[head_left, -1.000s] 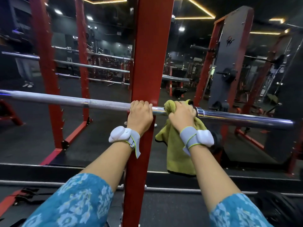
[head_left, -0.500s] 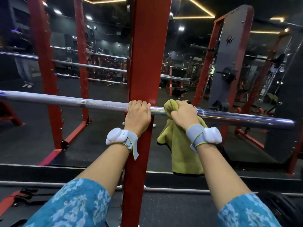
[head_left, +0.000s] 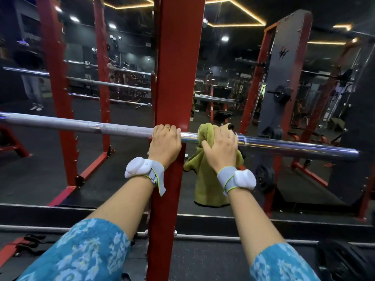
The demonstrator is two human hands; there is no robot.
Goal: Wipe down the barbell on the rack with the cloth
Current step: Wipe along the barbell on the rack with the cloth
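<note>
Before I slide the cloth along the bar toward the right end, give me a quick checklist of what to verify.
1. Left hand grips the barbell to steady it: ok.
2. Right hand holds the green cloth wrapped over the bar: ok.
3. Barbell sleeve to the right carries no plates: ok.
4. Bar seated on its support: cannot tell, the left hand covers where it crosses the red upright.
5. Grime left on the bar: cannot tell.

Barbell [head_left: 125,128] metal: matt rough knurling on left, glossy smooth chrome on right. Cloth [head_left: 209,179] olive terry, fuzzy matt. Rack upright [head_left: 176,67] red painted metal, semi-gloss. Floor [head_left: 40,169] dark matt.
</note>
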